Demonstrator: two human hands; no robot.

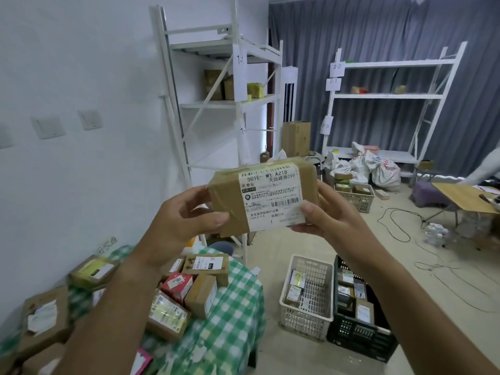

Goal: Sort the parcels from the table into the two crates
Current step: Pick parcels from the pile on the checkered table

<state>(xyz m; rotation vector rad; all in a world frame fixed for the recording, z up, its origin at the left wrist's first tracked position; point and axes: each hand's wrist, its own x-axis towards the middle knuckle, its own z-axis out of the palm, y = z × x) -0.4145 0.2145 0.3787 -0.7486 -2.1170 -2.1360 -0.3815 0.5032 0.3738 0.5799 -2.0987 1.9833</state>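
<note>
Both hands [186, 220] [324, 212] hold a taped brown parcel [263, 194], white label up.

Lighting is even, cool and diffuse; I see no hard shadows. Tape on the parcel [263, 194] in my hands glares faintly. The label's large print reads sharp, small print soft. Shelf uprights bow towards the frame edges; lower left corner blurs.

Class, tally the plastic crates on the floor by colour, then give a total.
White: 2, the near white crate and the far white crate
Black: 1, the black crate
Total: 3
</note>
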